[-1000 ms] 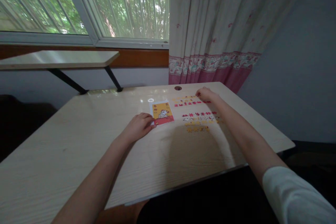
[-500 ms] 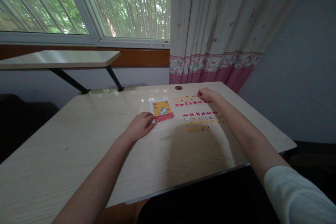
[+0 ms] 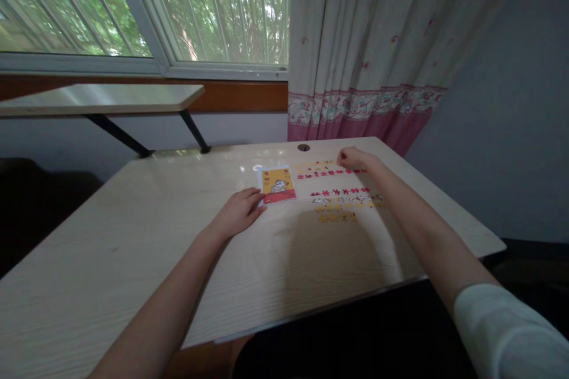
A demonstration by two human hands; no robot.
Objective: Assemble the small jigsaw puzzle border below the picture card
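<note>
My left hand (image 3: pixel 241 210) lies flat on the table, its fingertips on the lower left corner of a picture card (image 3: pixel 280 194). The card shows a white animal on yellow and red. Over at the far right, my right hand (image 3: pixel 353 157) is closed in a pinch at the end of the top row of yellow puzzle pieces (image 3: pixel 315 164). A small dark reddish spot shows at its fingertips, apparently a puzzle piece. Just below runs a row of red puzzle pieces (image 3: pixel 329 174). Nearer me are more rows: red pieces (image 3: pixel 340 192), white pieces (image 3: pixel 344 200) and yellow pieces (image 3: pixel 333 218).
The light wooden table (image 3: pixel 178 260) has a round cable hole (image 3: pixel 303 148) near its back edge. A raised shelf (image 3: pixel 106 99) on black supports stands at the back left. A curtain (image 3: pixel 355 95) hangs behind the table beside the window.
My right hand has shifted slightly to the right along the top row, still pinched. The card sits a little straighter and slightly further right under my left fingertips.
</note>
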